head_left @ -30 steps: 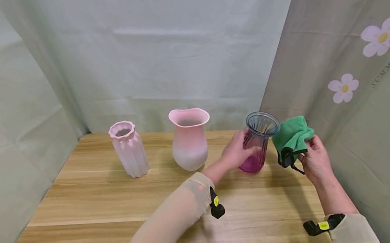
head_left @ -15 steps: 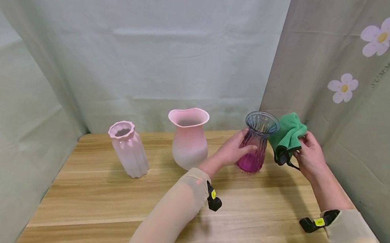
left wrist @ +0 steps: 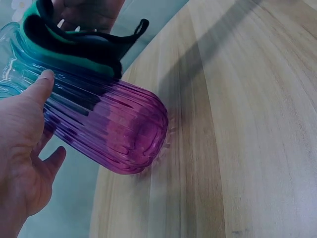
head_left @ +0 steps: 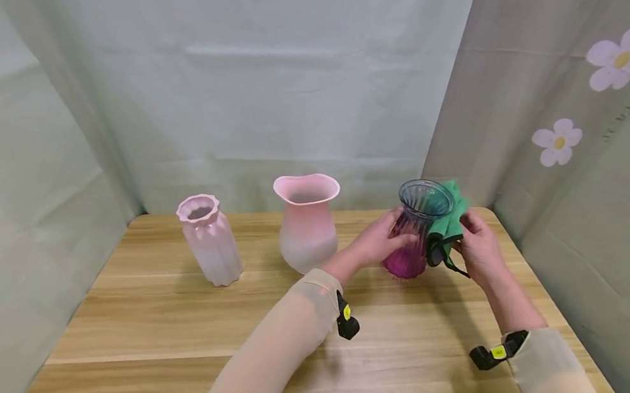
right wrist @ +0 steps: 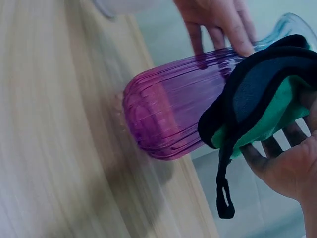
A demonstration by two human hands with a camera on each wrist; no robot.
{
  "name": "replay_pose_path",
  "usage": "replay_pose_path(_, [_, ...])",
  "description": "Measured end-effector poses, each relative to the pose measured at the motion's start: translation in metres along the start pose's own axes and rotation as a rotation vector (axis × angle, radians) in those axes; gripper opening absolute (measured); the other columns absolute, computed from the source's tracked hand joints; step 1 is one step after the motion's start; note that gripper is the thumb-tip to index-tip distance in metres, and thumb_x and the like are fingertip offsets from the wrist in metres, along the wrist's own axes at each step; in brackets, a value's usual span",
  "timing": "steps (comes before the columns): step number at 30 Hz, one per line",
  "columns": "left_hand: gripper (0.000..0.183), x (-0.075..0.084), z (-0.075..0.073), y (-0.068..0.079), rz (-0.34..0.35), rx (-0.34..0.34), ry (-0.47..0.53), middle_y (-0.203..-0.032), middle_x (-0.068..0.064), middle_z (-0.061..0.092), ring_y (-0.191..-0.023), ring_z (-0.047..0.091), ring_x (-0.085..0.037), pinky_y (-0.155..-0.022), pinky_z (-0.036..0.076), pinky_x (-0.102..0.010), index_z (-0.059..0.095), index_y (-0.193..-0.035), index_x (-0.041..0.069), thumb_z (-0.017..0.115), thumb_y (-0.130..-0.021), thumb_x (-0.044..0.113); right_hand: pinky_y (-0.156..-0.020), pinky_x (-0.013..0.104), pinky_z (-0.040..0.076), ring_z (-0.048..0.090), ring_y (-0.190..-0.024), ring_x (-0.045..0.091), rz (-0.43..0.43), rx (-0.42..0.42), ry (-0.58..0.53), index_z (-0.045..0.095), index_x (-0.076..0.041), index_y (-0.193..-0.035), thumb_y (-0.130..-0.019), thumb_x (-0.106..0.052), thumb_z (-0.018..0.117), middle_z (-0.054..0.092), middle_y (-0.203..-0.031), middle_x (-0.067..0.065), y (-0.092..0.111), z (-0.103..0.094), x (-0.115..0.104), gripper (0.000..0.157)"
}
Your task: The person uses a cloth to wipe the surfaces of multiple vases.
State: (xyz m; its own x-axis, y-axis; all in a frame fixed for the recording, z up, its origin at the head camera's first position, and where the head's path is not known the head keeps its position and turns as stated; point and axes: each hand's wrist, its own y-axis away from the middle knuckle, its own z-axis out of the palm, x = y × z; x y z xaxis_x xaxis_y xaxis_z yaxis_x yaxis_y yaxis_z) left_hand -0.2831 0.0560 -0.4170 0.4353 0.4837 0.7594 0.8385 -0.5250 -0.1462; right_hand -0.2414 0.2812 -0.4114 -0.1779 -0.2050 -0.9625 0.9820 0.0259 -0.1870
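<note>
A ribbed glass vase (head_left: pixel 408 257), blue-grey at the flared rim and purple at the base, stands near the table's back right. My left hand (head_left: pixel 372 242) grips it by the narrow middle, thumb in front, as the left wrist view shows across the tinted glass (left wrist: pixel 131 124). On the vase's other side my right hand (head_left: pixel 481 249) holds a green mitt-like cloth (head_left: pixel 451 218) with black edging and a hanging loop, against the vase's upper side. In the right wrist view, the fingers are partly hidden behind the green fabric (right wrist: pixel 272 111).
A pink-and-white vase (head_left: pixel 307 237) with a wavy rim stands left of my left hand. Farther left is a slimmer fluted pink vase (head_left: pixel 210 246). The wooden table (head_left: pixel 163 328) ends at a hanging pale curtain (head_left: pixel 258 75) behind; a flower-printed curtain (head_left: pixel 608 208) hangs on the right.
My right hand has moved left with the green cloth, from beside the glass vase to up against it. My left hand keeps its hold, and the vase has barely shifted.
</note>
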Motion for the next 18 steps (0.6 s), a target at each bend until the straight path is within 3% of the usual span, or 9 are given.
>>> replay_pose_path(6, [0.079, 0.001, 0.0, 0.001, -0.025, -0.002, -0.014, -0.163, -0.012, 0.034, -0.147, 0.036, -0.026, -0.119, 0.031, -0.039, 0.025, -0.163, 0.011, 0.066, -0.101, 0.039, -0.079, 0.017, 0.054, 0.061, -0.095, 0.005, -0.006, 0.008, 0.202, 0.066, -0.022, -0.11, -0.105, -0.011, 0.058, 0.066, -0.105, -0.009, 0.003, -0.002, 0.011, 0.015])
replay_pose_path(12, [0.08, 0.0, 0.001, -0.001, -0.033, -0.002, -0.008, -0.163, -0.013, 0.034, -0.147, 0.035, -0.026, -0.12, 0.03, -0.038, 0.024, -0.163, 0.009, 0.065, -0.101, 0.039, -0.077, 0.018, 0.053, 0.059, -0.094, 0.003, 0.051, 0.013, 0.273, 0.062, -0.021, -0.109, -0.106, -0.01, 0.054, 0.064, -0.102, -0.013, 0.011, -0.011, 0.034, 0.014])
replay_pose_path(18, [0.081, -0.001, 0.001, -0.001, -0.027, -0.009, -0.008, -0.164, -0.014, 0.032, -0.148, 0.033, -0.026, -0.12, 0.028, -0.036, 0.023, -0.163, 0.008, 0.065, -0.101, 0.04, -0.083, 0.015, 0.045, 0.052, -0.099, 0.0, 0.073, 0.052, 0.407, 0.056, 0.003, -0.121, -0.106, -0.005, 0.051, 0.059, -0.101, -0.019, 0.017, -0.02, 0.057, 0.018])
